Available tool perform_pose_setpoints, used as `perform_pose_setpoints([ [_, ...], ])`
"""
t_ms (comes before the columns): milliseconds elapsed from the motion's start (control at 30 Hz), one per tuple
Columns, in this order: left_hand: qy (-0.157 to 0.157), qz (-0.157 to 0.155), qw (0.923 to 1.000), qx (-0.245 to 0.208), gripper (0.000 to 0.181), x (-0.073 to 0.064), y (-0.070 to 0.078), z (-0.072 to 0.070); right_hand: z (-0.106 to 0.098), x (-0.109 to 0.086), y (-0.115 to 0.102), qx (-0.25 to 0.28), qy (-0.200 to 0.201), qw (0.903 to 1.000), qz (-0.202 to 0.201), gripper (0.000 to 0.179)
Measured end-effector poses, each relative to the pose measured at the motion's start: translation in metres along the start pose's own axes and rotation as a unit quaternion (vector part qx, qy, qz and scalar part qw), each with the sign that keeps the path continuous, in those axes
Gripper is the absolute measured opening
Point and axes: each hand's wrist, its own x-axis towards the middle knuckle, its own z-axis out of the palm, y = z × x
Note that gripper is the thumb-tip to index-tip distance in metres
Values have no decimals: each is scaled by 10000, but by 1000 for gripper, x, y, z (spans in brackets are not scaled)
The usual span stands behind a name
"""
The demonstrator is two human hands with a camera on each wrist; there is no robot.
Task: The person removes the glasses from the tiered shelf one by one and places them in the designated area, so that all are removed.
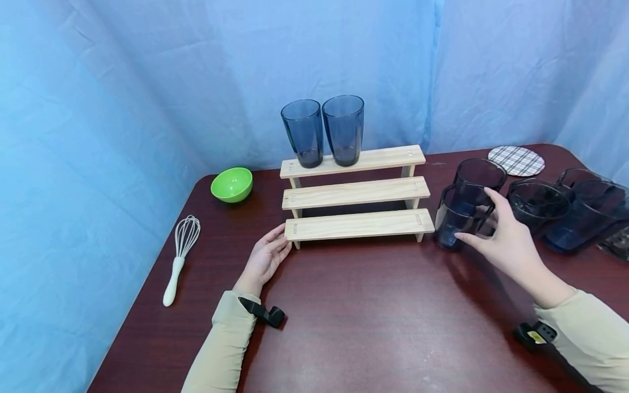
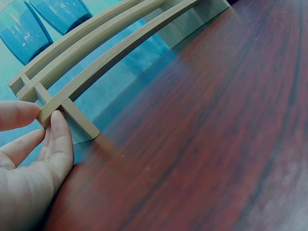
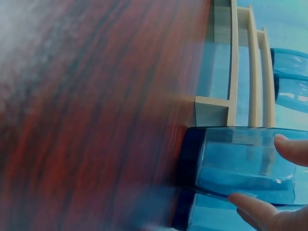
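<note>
A three-step wooden rack (image 1: 361, 225) stands near the back of the table. My left hand (image 1: 267, 256) pinches the left end of its lowest step; in the left wrist view its fingertips (image 2: 57, 120) meet the wood end. Two tall dark-blue glasses (image 1: 303, 131) stand side by side on the top step. At the rack's right end is a dark-blue glass mug (image 1: 451, 226), upright on the table. My right hand (image 1: 511, 240) grips this mug from the right, thumb in front and fingers by the rim and handle. Another dark-blue glass (image 1: 479, 169) stands right behind it.
More dark glass mugs (image 1: 585, 224) crowd the table's right side, beyond my right hand. A checked round mat (image 1: 516, 160) lies behind them. On the left are a green bowl (image 1: 231, 185) and a white-handled whisk (image 1: 179, 259). Blue curtains (image 1: 236, 71) hang around the table.
</note>
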Motion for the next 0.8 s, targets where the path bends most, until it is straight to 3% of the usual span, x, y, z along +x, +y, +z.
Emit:
perform_pose_setpoints([
  [800,-10,72,10000,4,53,1,-1,0,-18,-1,-12,348,-141,9987,333,95],
])
